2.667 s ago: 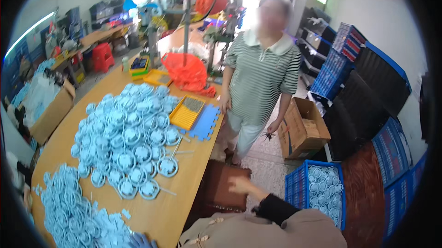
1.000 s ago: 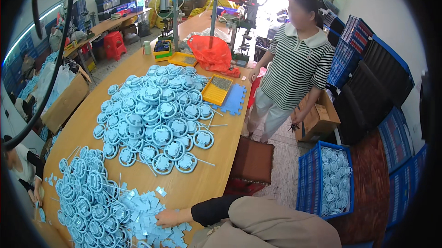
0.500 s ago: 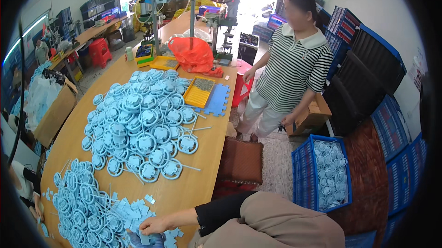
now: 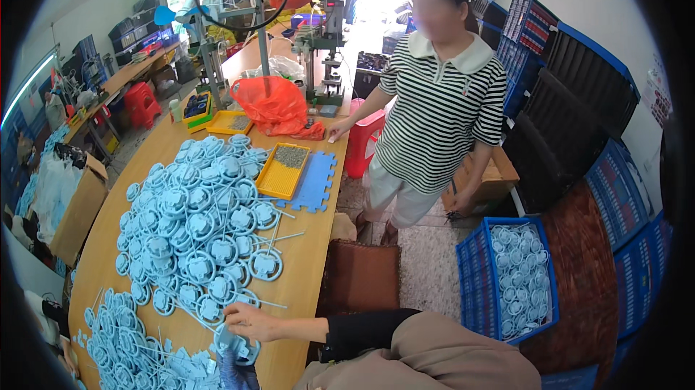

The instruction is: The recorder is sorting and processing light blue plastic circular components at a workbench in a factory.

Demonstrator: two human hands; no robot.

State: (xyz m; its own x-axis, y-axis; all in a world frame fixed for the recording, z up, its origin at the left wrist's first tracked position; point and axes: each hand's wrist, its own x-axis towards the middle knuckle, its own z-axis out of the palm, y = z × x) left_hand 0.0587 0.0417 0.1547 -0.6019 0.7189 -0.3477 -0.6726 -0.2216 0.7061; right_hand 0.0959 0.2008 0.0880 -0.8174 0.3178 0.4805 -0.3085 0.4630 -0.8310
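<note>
My left hand [image 4: 236, 365], in a dark blue glove, grips a light blue ring-shaped plastic part [image 4: 250, 352] at the table's near edge. Bare and black-sleeved, my right hand [image 4: 250, 322] is closed just above it, fingers pinching a light blue plastic piece [image 4: 233, 339]; its exact shape is partly hidden by the fingers. A large heap of similar ring parts with thin stems [image 4: 195, 227] lies beyond my hands. Left of them is a second heap [image 4: 127, 343], with small flat light blue pieces [image 4: 190, 370] scattered beside it.
A person in a striped shirt [image 4: 445, 107] stands across the table's right side, one hand on its edge. Yellow trays [image 4: 277, 185] of small parts and a blue foam mat [image 4: 316, 181] lie there. A brown stool [image 4: 362, 274] and blue crate [image 4: 474, 281] of parts stand right.
My hands have moved from the loose flat pieces up toward the large heap, and a ring part is now in them. The standing person has come closer and put a hand on the table edge.
</note>
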